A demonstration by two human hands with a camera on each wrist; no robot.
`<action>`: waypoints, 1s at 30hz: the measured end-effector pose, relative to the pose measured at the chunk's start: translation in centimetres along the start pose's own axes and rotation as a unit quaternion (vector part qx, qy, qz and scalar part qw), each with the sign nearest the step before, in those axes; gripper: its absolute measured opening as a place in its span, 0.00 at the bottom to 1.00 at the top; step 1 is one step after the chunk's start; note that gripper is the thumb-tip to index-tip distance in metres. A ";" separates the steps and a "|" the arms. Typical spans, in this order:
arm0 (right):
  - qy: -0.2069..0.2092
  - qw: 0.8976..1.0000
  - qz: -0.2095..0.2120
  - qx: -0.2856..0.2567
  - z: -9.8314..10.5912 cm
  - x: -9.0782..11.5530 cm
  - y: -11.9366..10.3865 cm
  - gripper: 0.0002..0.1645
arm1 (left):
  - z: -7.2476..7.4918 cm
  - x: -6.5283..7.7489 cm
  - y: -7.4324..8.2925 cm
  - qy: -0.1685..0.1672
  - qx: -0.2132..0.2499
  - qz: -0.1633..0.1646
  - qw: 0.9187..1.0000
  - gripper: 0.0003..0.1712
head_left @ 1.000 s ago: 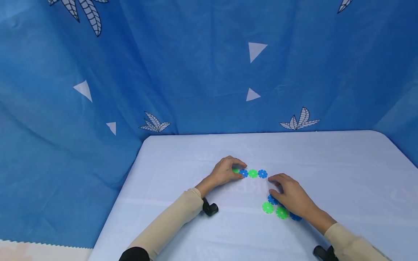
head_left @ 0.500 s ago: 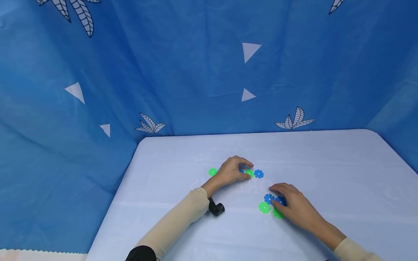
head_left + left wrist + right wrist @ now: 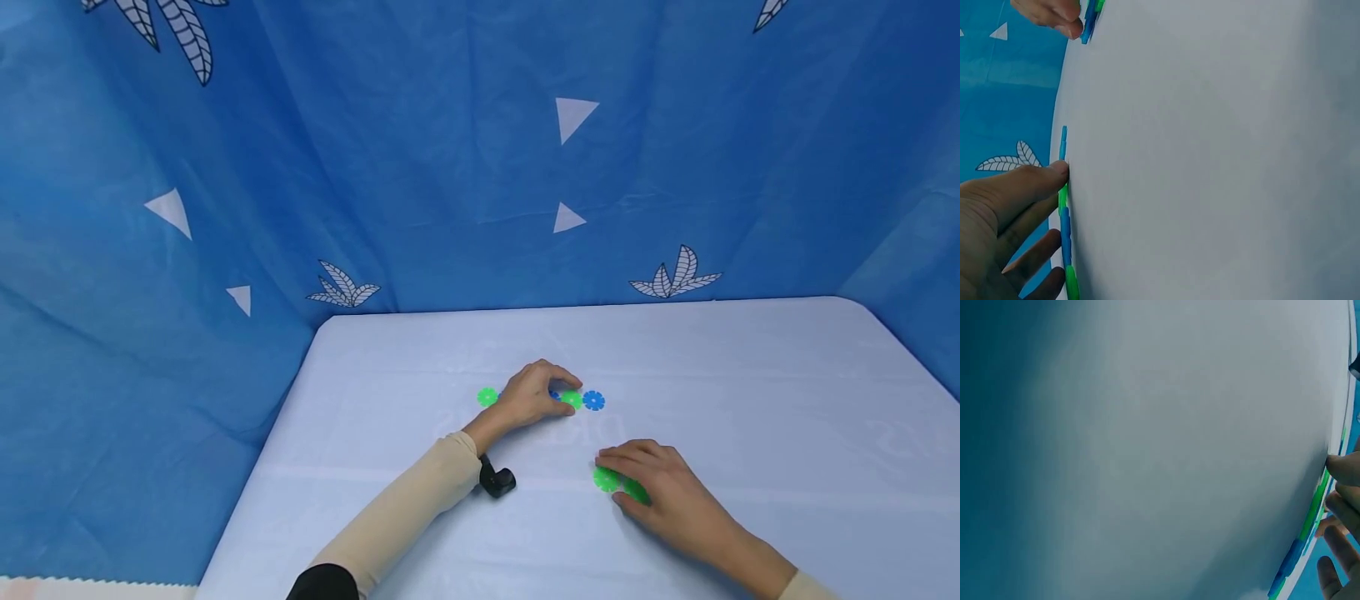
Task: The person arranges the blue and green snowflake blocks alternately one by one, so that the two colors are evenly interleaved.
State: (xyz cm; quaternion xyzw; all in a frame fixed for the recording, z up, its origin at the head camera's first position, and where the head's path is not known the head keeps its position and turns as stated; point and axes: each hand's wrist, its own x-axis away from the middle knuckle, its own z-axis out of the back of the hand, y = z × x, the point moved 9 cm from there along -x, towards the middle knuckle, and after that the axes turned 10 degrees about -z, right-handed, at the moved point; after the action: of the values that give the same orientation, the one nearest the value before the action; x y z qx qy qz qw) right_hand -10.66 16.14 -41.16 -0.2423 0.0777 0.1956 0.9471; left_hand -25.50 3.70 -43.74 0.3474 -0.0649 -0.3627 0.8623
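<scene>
My right hand [image 3: 663, 500] has moved nearer me over the loose, notched, round green plastic-looking discs [image 3: 606, 479], putting work there, while my left hand [image 3: 532, 396] brackets the blue-and-green disc row [image 3: 572, 400]; I cannot tell either grip.

Right hand [image 3: 667, 497] withdrawn to green discs [image 3: 606, 479]; left hand [image 3: 528, 395] farther right along disc row [image 3: 572, 401].

Some discs [image 3: 637, 490] lie partly hidden — behind the hands [image 3: 528, 395] [image 3: 667, 500].
</scene>
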 end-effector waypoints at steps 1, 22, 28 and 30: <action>-0.003 1.000 0.003 0.005 -0.1 0.0 -0.1 0.28 | 0.0 0.0 0.0 -0.001 -0.001 0.000 1.000 0.20; 0.011 0.989 0.136 0.064 0.1 -0.3 -2.8 0.19 | -0.1 0.3 0.1 0.001 -0.010 -0.004 1.000 0.17; 0.012 0.987 0.146 0.068 0.2 -0.2 -3.2 0.18 | -0.2 0.2 0.1 0.000 -0.013 -0.010 1.000 0.18; 0.008 0.987 0.142 0.070 0.1 -0.2 -3.2 0.18 | -0.1 0.2 0.1 -0.001 -0.014 -0.011 1.000 0.18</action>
State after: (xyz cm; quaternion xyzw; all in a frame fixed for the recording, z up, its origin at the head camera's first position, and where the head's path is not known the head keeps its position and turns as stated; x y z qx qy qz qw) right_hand -9.54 13.55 -39.68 -0.1639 0.1320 0.3205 0.9236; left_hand -25.25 3.70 -43.82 0.3357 -0.0564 -0.3734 0.8630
